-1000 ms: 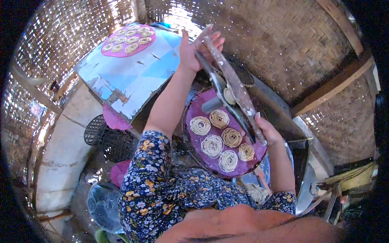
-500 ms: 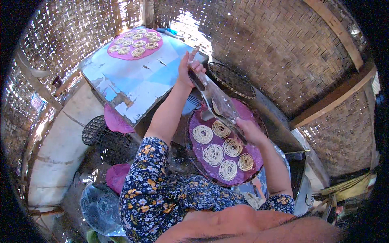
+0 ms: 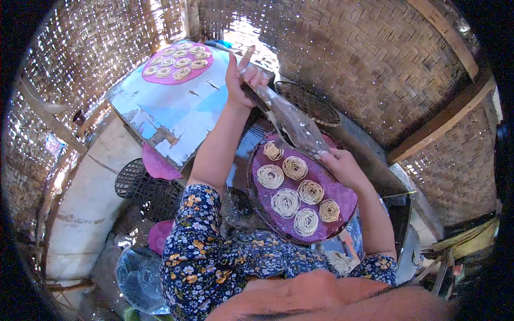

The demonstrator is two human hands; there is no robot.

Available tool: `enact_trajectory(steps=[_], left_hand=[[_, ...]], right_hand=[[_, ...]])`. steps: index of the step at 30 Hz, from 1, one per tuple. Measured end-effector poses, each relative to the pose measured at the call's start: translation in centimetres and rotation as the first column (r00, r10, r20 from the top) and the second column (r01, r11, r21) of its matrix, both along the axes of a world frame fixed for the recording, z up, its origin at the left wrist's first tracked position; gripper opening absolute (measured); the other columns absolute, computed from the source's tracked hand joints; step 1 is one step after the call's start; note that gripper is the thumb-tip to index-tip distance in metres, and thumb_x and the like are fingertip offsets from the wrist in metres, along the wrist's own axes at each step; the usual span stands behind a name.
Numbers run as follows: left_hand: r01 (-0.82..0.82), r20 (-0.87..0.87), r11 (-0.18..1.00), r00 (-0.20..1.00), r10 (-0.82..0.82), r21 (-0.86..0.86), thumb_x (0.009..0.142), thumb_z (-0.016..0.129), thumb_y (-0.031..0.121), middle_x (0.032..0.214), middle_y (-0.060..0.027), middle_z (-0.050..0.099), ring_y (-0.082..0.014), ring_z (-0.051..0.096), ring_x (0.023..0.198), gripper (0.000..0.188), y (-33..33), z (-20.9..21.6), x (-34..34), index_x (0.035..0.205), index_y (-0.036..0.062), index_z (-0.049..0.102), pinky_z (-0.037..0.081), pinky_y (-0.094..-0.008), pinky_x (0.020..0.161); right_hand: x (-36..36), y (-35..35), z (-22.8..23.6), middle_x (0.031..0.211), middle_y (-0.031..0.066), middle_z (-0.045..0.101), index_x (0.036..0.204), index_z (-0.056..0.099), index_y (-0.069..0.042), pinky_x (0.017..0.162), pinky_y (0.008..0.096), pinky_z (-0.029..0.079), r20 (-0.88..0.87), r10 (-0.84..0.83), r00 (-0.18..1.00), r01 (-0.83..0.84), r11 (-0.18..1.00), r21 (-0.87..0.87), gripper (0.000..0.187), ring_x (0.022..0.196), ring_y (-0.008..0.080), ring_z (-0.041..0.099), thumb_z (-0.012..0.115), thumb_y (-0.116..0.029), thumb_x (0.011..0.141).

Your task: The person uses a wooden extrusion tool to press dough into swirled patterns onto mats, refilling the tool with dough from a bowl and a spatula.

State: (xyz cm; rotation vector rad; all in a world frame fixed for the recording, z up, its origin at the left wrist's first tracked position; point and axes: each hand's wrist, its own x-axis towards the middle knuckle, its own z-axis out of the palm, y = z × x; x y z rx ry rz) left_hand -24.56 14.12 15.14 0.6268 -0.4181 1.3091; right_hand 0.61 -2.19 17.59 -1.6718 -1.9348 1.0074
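A long, narrow, dark pressing tool [image 3: 292, 120] with pale smears and a wider middle is held slantwise in both my hands. My left hand [image 3: 243, 80] wraps its far left end with the lower fingers, thumb and forefinger stretched up. My right hand [image 3: 340, 165] is closed round the nearer right end. Below the tool lies a round tray lined with purple cloth [image 3: 338, 224]. Several coiled nests of pale strands [image 3: 285, 203] rest on it, a small one [image 3: 273, 151] just under the tool's edge. The tool hides the tray's far part.
A worn blue-white table [image 3: 182, 115] stands at far left, bearing a pink round cloth [image 3: 179, 82] with several more nests. A dark woven tray [image 3: 308, 101] leans near the woven wall [image 3: 348, 59]. Black baskets [image 3: 155, 195] and a clear plastic bag [image 3: 140, 278] lie at lower left.
The right end of the tool has moved away from me with my right hand, so it lies less steeply. The small nest near the tray's far left now shows plainly.
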Motion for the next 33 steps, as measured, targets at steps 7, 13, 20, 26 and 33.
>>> enact_trajectory(steps=[7, 13, 20, 26, 33], left_hand=[[-0.022, 0.053, 0.999, 0.998, 0.023, -0.028, 0.082, 0.039, 0.052, 0.043, 0.0075, 0.029, -0.0071, 0.031, 0.039, 0.052, -0.8, 0.9, 0.9, 0.113, 0.0114, 0.049, 0.038, -0.0276, 0.052], [-0.055, 0.038, 0.991, 0.998, 0.051, 0.121, 0.082, 0.038, 0.052, 0.045, 0.0074, 0.031, -0.0064, 0.032, 0.043, 0.056, 0.8, 2.5, -1.6, 0.113, 0.0072, 0.048, 0.037, -0.0271, 0.056], [-0.053, -0.025, 0.998, 0.998, 0.054, 0.028, 0.081, 0.033, 0.056, 0.045, 0.0058, 0.031, -0.008, 0.032, 0.042, 0.062, -1.6, 1.8, -1.8, 0.117, 0.0065, 0.044, 0.036, -0.0278, 0.055], [0.06, -0.003, 0.992, 0.998, -0.06, -0.109, 0.079, 0.035, 0.059, 0.046, 0.0042, 0.034, -0.0109, 0.036, 0.042, 0.065, -2.3, -0.4, 0.5, 0.119, 0.0083, 0.042, 0.038, -0.0312, 0.054], [0.135, -0.533, 0.906, 0.77, -0.35, -0.4, 0.084, 0.039, 0.041, 0.099, -0.0092, 0.054, -0.0227, 0.05, 0.092, 0.047, -2.3, -5.2, 4.5, 0.109, 0.0021, 0.048, 0.039, -0.0373, 0.081]], right_hand=[[0.7, 0.1, 1.9, 0.095, 0.0151, 0.06, 0.108, 0.054, -0.006, 0.08, 0.0299, 0.041, 0.091, -0.035, 0.995, 0.025, 0.994, 0.103, 0.043, 0.089, 0.021, 0.057, 0.054, -0.034, 0.076], [-1.3, 1.1, 2.3, 0.094, 0.0141, 0.06, 0.109, 0.053, -0.008, 0.079, 0.0308, 0.041, 0.045, -0.027, 0.999, 0.022, 0.993, 0.114, 0.044, 0.088, 0.0208, 0.057, 0.055, -0.036, 0.075], [-0.2, 0.2, 0.6, 0.089, 0.0144, 0.061, 0.107, 0.054, -0.008, 0.076, 0.032, 0.043, 0.054, 0.034, 0.998, -0.036, 0.999, 0.028, 0.042, 0.083, 0.0205, 0.058, 0.054, -0.036, 0.076], [1.0, -1.3, -0.2, 0.079, 0.0142, 0.061, 0.103, 0.056, -0.004, 0.067, 0.034, 0.044, 0.052, -0.032, 0.998, 0.035, 0.997, -0.062, 0.043, 0.071, 0.0222, 0.059, 0.052, -0.038, 0.077], [2.2, -1.6, -2.1, 0.068, 0.0124, 0.059, 0.088, 0.057, -0.002, 0.061, 0.0347, 0.044, 0.125, -0.033, 0.992, 0.032, 0.999, 0.01, 0.04, 0.065, 0.0222, 0.058, 0.051, -0.04, 0.077]])
